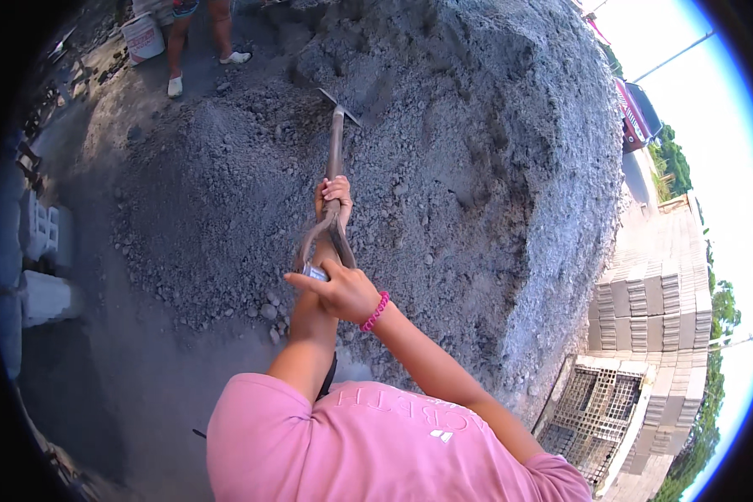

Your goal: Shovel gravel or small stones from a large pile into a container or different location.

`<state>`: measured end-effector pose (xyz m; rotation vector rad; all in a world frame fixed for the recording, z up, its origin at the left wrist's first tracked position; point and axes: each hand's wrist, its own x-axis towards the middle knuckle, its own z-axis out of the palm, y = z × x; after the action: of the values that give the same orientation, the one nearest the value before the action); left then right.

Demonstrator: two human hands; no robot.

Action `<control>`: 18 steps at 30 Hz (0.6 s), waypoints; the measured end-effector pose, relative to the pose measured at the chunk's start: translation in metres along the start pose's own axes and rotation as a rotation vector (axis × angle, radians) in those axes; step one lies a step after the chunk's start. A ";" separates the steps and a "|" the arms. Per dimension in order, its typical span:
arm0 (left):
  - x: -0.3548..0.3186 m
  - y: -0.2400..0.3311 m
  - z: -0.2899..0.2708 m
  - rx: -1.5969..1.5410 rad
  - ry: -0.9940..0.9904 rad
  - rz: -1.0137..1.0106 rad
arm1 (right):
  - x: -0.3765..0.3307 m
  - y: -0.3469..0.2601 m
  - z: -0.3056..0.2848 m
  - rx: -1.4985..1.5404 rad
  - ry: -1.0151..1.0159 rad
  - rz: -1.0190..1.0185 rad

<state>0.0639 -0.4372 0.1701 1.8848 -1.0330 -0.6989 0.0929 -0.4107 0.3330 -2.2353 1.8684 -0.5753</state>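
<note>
I hold a shovel point(335, 151) with a wooden shaft and a forked D-grip. Its metal blade point(343, 109) is pushed into a big grey gravel pile point(477, 167) in front of me. My left hand point(335, 194) is wrapped around the shaft halfway up. My right hand point(343, 291), with a pink bead bracelet at the wrist, closes on the grip at the shaft's near end. My pink shirt fills the lower edge of the view.
Another person's legs point(177, 50) stand at the top left beside a white bucket point(142, 38). Grey concrete blocks point(43, 251) lie on the left. Stacked paving blocks point(653, 309) and a pallet point(598, 402) sit on the right, with a red vehicle point(636, 113) beyond.
</note>
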 end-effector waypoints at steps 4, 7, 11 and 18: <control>-0.012 -0.026 0.009 -0.316 -0.082 -0.328 | -0.040 -0.011 -0.013 -0.055 -0.125 -0.114; 0.014 -0.034 0.040 -1.306 -0.622 -0.869 | -0.068 -0.020 -0.022 -0.092 -0.130 -0.148; 0.032 -0.028 0.035 -1.781 -1.181 -1.126 | -0.105 -0.028 -0.023 -0.036 -0.064 0.006; -0.026 -0.003 -0.018 -1.847 -1.329 -1.136 | -0.219 -0.038 -0.056 -0.183 0.093 0.082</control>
<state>0.0660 -0.4061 0.1778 -0.0969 0.4756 -2.4356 0.0746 -0.1831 0.3587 -2.2633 2.1280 -0.5228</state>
